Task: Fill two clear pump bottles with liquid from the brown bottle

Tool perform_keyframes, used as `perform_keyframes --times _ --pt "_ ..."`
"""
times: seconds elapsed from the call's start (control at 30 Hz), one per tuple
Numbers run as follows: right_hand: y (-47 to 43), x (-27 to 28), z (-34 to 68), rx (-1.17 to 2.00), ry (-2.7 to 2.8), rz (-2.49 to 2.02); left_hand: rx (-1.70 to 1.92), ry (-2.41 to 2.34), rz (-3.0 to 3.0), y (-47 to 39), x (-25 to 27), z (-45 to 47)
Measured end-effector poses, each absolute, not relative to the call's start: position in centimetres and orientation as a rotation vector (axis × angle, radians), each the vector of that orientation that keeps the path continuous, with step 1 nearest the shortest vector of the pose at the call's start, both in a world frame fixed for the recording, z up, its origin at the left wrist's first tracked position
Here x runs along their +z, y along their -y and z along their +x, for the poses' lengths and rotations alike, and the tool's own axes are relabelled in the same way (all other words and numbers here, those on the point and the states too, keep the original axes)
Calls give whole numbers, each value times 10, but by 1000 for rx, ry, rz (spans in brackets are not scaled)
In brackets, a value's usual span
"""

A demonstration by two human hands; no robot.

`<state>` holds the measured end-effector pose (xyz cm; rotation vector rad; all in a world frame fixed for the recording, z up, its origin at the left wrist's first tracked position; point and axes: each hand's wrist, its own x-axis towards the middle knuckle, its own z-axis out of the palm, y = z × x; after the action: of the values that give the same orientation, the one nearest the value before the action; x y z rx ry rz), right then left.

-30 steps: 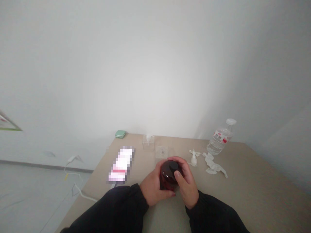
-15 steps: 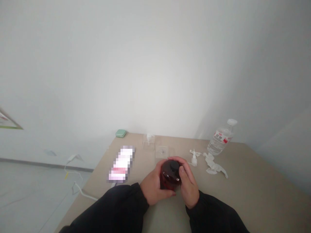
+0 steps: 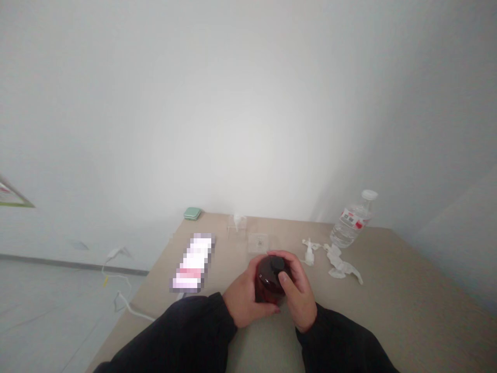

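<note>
Between my hands, above the near middle of the table, is a dark reddish-brown bottle (image 3: pixel 267 280) with a black cap on its short neck. My left hand (image 3: pixel 245 299) wraps round its left side, the thumb along the lower front. Round the right side curls my right hand (image 3: pixel 301 295), its thumb resting on the bottle's shoulder just below the cap. A white pump head (image 3: pixel 309 255) lies beyond my right hand. Past the bottle sits a small clear square container (image 3: pixel 258 242). The fingers behind the bottle are partly hidden.
A phone (image 3: pixel 193 262) with a cable lies at the left. Along the back edge are a green case (image 3: pixel 192 213) and a clear container with a white nozzle (image 3: pixel 237 223). A water bottle (image 3: pixel 349 223) and crumpled tissue (image 3: pixel 343 267) are on the right. A wall borders the table (image 3: pixel 388 290).
My right thumb has slid from beside the cap down and left onto the bottle's shoulder. Both hands still hold the bottle in nearly the same place.
</note>
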<state>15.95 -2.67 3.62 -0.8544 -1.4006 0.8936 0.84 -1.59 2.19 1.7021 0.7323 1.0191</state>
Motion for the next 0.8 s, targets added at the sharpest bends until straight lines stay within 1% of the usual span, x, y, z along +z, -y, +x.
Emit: perform_keyframes --times 0.13,0.27,0.43,0.6,0.8 --pt "27 36 159 913 1353 -913 1023 -723 1693 16 21 9" --pt "26 36 160 913 1389 -852 1017 -740 1702 16 21 8" --pt "26 35 161 906 1368 -914 1014 -718 1684 16 20 9" --pt "26 35 161 889 1425 -846 1005 -706 1671 16 20 9" --pt "25 34 161 904 1396 -874 1003 -722 1683 16 20 8"
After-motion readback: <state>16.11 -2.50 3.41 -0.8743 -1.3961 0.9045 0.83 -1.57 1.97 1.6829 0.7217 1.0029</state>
